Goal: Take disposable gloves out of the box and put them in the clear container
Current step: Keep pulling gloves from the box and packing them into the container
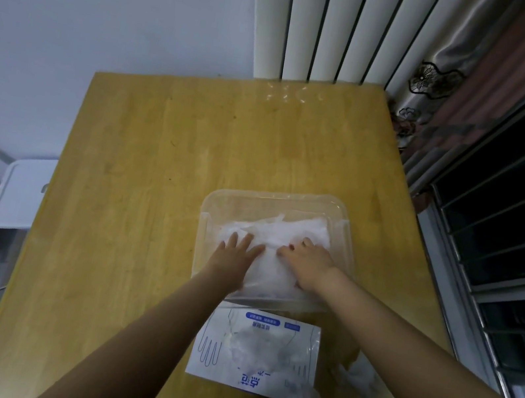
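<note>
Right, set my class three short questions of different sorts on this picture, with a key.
1. True or false: the left hand and right hand both press on the thin white disposable gloves inside the clear plastic container.
2. The flat white-and-blue glove box lies: A in the container; B on the yellow wooden table; C on the floor.
3. How many hands touch the box?
Key: 1 true; 2 B; 3 none.
</note>
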`<state>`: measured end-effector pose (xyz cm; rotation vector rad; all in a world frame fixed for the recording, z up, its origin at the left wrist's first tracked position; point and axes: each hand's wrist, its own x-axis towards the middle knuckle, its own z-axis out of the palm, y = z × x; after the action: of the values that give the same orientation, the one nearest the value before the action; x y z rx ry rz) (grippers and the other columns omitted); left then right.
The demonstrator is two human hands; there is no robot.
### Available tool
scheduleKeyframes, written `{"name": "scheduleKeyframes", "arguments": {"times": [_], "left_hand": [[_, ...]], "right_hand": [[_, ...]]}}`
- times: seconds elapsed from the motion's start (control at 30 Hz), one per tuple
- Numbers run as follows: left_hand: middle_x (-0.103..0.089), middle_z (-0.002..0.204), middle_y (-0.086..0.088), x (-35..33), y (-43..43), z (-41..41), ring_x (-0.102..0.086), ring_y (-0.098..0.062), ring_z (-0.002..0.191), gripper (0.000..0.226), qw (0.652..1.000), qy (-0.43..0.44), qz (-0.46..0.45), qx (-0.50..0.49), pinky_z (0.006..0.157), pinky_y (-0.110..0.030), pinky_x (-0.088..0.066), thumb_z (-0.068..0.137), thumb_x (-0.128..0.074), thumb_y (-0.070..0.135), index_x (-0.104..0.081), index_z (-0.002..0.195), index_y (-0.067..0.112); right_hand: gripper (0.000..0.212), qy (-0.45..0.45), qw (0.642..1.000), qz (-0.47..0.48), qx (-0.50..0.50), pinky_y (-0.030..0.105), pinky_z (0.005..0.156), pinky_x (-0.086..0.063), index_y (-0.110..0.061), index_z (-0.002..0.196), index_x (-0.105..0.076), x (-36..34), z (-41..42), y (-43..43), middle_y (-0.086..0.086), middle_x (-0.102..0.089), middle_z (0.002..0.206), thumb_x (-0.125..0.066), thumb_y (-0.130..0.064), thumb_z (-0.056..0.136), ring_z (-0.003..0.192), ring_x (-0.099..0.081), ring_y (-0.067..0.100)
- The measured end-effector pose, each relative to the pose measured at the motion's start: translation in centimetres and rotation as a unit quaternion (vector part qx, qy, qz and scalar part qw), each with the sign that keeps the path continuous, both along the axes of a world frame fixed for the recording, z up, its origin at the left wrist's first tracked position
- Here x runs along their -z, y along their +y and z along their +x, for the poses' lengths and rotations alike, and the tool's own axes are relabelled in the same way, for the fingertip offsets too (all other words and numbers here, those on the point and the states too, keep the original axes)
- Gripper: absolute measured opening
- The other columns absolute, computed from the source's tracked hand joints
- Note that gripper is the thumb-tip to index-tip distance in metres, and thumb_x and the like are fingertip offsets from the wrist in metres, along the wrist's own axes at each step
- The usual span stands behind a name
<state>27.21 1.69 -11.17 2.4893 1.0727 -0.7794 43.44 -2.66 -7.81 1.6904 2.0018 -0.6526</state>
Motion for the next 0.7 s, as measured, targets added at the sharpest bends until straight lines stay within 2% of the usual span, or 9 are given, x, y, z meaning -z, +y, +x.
{"name": "scheduleKeyframes", "arguments": {"times": [0.1, 0.17, 0.23, 0.33, 0.4, 0.47, 0.57, 0.63, 0.7], "left_hand": [[0.0, 0.159, -0.012, -0.5, -0.2, -0.2, -0.008, -0.035, 0.144, 0.077, 1.0, 0.002, 0.019, 0.004, 0.117, -0.045, -0.016, 0.091, -0.058, 0.018, -0.01, 0.151, 0.021], [-0.009, 0.158, -0.013, -1.5, -0.5, 0.0, -0.016, -0.032, 0.143, 0.065, 0.998, -0.027, 0.049, -0.007, 0.117, -0.046, -0.015, 0.095, -0.052, 0.022, -0.017, 0.15, 0.018], [-0.022, 0.155, -0.009, -3.0, -1.1, 0.2, -0.025, -0.026, 0.14, 0.054, 0.99, -0.095, 0.097, -0.031, 0.117, -0.044, -0.014, 0.097, -0.047, 0.021, -0.025, 0.147, 0.017], [-0.043, 0.14, -0.005, -5.2, -2.5, 0.2, -0.043, -0.023, 0.126, 0.044, 0.959, -0.23, 0.162, -0.037, 0.106, -0.036, -0.028, 0.094, -0.047, 0.012, -0.041, 0.138, 0.016], [-0.056, 0.119, -0.009, -6.3, -3.8, -0.2, -0.056, -0.027, 0.104, 0.042, 0.936, -0.301, 0.178, -0.021, 0.088, -0.035, -0.039, 0.083, -0.059, 0.004, -0.055, 0.124, 0.011], [-0.061, 0.099, -0.009, -6.7, -5.4, -0.9, -0.059, -0.027, 0.083, 0.044, 0.916, -0.357, 0.183, 0.009, 0.074, -0.028, -0.04, 0.064, -0.068, -0.003, -0.063, 0.106, 0.008], [-0.059, 0.093, -0.005, -6.8, -7.9, -2.2, -0.055, -0.021, 0.078, 0.043, 0.909, -0.383, 0.158, 0.038, 0.065, -0.025, -0.043, 0.06, -0.06, -0.012, -0.062, 0.096, 0.011], [-0.058, 0.089, -0.004, -6.7, -9.6, -3.4, -0.052, -0.018, 0.076, 0.033, 0.909, -0.39, 0.136, 0.064, 0.06, -0.027, -0.047, 0.069, -0.045, -0.005, -0.061, 0.092, 0.013], [-0.059, 0.088, -0.003, -5.9, -11.1, -4.8, -0.052, -0.018, 0.076, 0.033, 0.914, -0.38, 0.115, 0.09, 0.06, -0.026, -0.046, 0.072, -0.036, 0.004, -0.059, 0.093, 0.015]], "right_hand": [[0.05, 0.033, 0.999, -0.01, 0.038, 0.04, 0.104, -0.034, -0.013, 0.14, -0.037, -1.2, -0.1, -0.2, 0.015, -0.038, 0.142, -0.052, -0.013, 0.092, 0.129, -0.034, 0.03], [0.051, 0.092, 0.992, 0.049, 0.068, 0.037, 0.105, -0.035, -0.013, 0.141, -0.037, -2.3, -0.3, -0.8, 0.01, -0.039, 0.141, -0.053, -0.015, 0.093, 0.129, -0.035, 0.026], [0.042, 0.17, 0.97, 0.145, 0.095, 0.03, 0.1, -0.037, -0.015, 0.137, -0.041, -3.8, -1.1, -2.4, 0.003, -0.044, 0.135, -0.051, -0.018, 0.096, 0.124, -0.041, 0.018], [0.019, 0.278, 0.919, 0.267, 0.086, 0.026, 0.079, -0.048, -0.015, 0.113, -0.056, -5.5, -2.6, -5.5, -0.002, -0.059, 0.107, -0.048, -0.022, 0.098, 0.093, -0.055, 0.009], [0.018, 0.319, 0.903, 0.284, 0.043, 0.02, 0.06, -0.046, -0.015, 0.097, -0.059, -5.5, -3.2, -7.7, -0.002, -0.065, 0.085, -0.045, -0.026, 0.095, 0.069, -0.057, 0.008], [0.023, 0.32, 0.905, 0.28, 0.029, 0.021, 0.054, -0.047, -0.016, 0.093, -0.057, -4.6, -3.5, -9.6, -0.002, -0.066, 0.078, -0.041, -0.032, 0.093, 0.06, -0.058, 0.01], [0.026, 0.262, 0.935, 0.235, 0.038, 0.024, 0.066, -0.044, -0.016, 0.108, -0.057, -3.0, -3.6, -11.2, 0.001, -0.066, 0.1, -0.044, -0.036, 0.096, 0.079, -0.06, 0.014], [0.04, 0.23, 0.96, 0.157, 0.041, 0.025, 0.082, -0.042, -0.019, 0.125, -0.05, -2.0, -3.7, -11.9, -0.001, -0.057, 0.125, -0.052, -0.043, 0.093, 0.104, -0.055, 0.014], [0.058, 0.199, 0.973, 0.116, 0.031, 0.03, 0.096, -0.038, -0.021, 0.131, -0.045, -1.2, -4.2, -12.5, -0.002, -0.048, 0.135, -0.058, -0.054, 0.086, 0.119, -0.047, 0.016]]}}
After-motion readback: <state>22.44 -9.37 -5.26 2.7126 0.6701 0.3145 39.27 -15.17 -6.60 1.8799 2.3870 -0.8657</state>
